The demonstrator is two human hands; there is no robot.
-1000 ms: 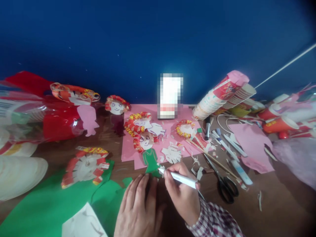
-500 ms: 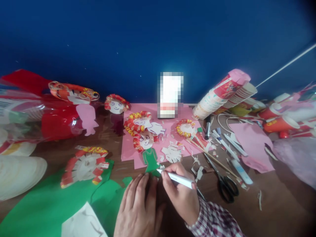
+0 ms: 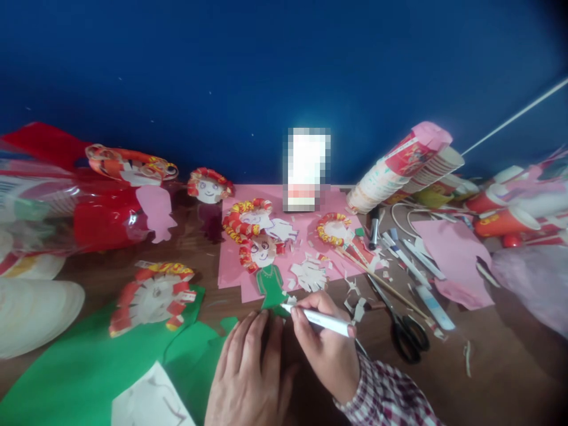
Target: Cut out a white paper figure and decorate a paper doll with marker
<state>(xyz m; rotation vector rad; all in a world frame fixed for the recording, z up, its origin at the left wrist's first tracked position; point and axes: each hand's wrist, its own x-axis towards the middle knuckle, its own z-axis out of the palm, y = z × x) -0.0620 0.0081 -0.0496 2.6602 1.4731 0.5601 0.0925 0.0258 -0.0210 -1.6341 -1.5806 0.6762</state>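
Note:
My right hand (image 3: 326,349) is closed around a white marker pen (image 3: 322,319), its tip touching the lower edge of a paper doll with a green dress (image 3: 268,281) and a red-and-yellow curled hair ring. My left hand (image 3: 248,378) lies flat with fingers stretched out beside the pen tip, pressing on the dark table and green paper just below the doll. The doll rests partly on a pink sheet (image 3: 231,266) that carries other paper dolls and cut scraps.
Black scissors (image 3: 402,331), wooden sticks and several pens lie to the right. A tilted stack of paper cups (image 3: 399,171) leans at the back right, red cups beyond it. A green sheet (image 3: 80,373) with a paper-plate face (image 3: 153,299) lies left, bagged red cups behind.
The pen tip has shifted slightly left along the doll's lower edge. My left hand has stayed put.

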